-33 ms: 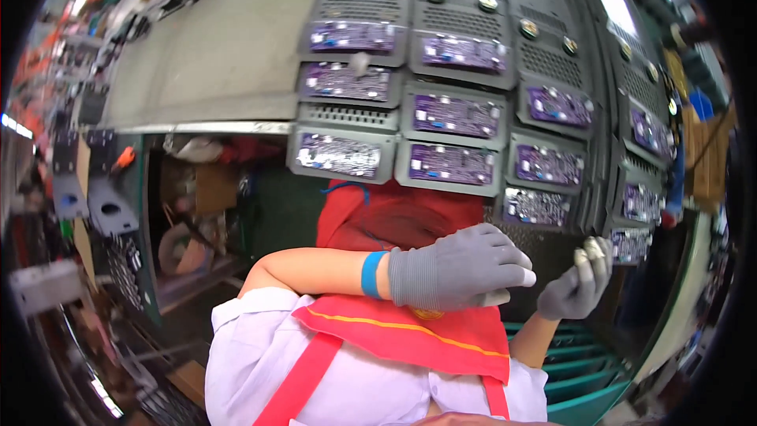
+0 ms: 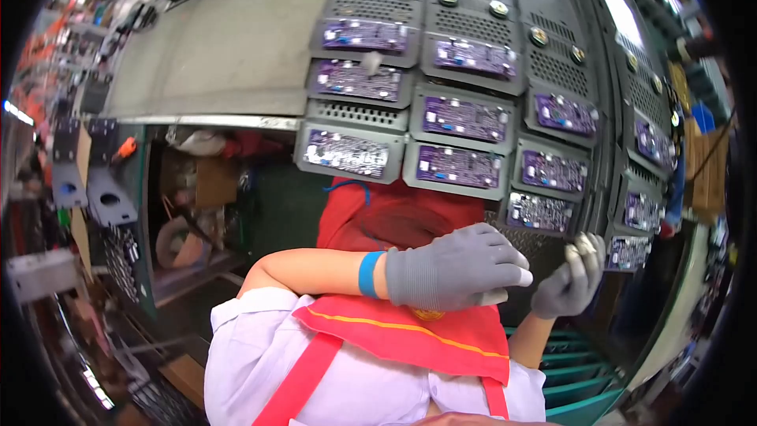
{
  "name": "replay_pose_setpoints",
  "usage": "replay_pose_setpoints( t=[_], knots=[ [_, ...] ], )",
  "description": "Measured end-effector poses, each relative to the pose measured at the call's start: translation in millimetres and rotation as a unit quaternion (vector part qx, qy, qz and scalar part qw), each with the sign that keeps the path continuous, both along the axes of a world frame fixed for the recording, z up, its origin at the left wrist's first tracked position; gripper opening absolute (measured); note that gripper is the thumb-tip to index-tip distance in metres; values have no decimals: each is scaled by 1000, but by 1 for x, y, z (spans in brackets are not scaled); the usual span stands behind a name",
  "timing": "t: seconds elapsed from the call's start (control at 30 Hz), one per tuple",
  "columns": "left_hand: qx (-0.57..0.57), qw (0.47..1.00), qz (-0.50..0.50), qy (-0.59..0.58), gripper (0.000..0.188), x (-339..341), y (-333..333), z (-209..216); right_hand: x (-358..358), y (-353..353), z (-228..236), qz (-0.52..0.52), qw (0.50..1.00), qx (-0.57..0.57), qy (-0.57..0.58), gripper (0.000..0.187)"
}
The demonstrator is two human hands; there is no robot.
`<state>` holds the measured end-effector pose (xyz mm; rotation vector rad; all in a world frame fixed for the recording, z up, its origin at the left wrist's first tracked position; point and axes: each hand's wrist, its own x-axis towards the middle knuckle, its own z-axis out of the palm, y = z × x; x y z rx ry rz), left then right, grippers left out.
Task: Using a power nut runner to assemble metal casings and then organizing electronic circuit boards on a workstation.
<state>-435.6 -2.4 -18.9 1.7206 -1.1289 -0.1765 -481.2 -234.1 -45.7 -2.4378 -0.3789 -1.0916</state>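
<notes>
My left hand (image 2: 461,267), in a grey knit glove with pale fingertips, is held across the front of my body. Its fingers are bent forward with a gap to the thumb, and nothing shows between them. To the right, my right hand (image 2: 569,278) is raised in a similar glove, fingers loosely curled upward and holding nothing visible. Both hands are apart from the parts in front of me. Nearest to them are a purple circuit board (image 2: 539,212) on a dark panel and another circuit board (image 2: 629,252) at the far right.
Several dark grey perforated panels (image 2: 473,26) lie in overlapping columns, bearing purple boards and round gold-coloured parts. A grey tabletop (image 2: 221,47) spans the left. Below its edge is a shelf with a cardboard box (image 2: 216,181). Green slats (image 2: 587,371) stand at lower right.
The panels and boards sit slightly farther right in the picture, as the view has shifted. My hands keep nearly the same pose, with the right hand slightly farther left.
</notes>
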Motion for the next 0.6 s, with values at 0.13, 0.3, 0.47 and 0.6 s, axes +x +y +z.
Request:
replay_pose_setpoints(
  t=[0.13, 0.3, 0.47, 0.6],
  knots=[
    [7, 996, 91, 3, 31, -10, 44, -6, 39, 57, -6, 83, 993, 44, 74, 21],
    [1, 977, 201, 72, 29, -29, 111, -9, 103, 126, 33, 235, 960, -101, 115, 28],
    [48, 933, 355, -37, 26, -9, 166, -5, 199, 191, 40, 256, 930, -261, 46, 29],
    [86, 866, 452, -195, 22, 57, 194, -2, 229, 212, 33, 281, 899, -335, 5, 22]
  ],
)
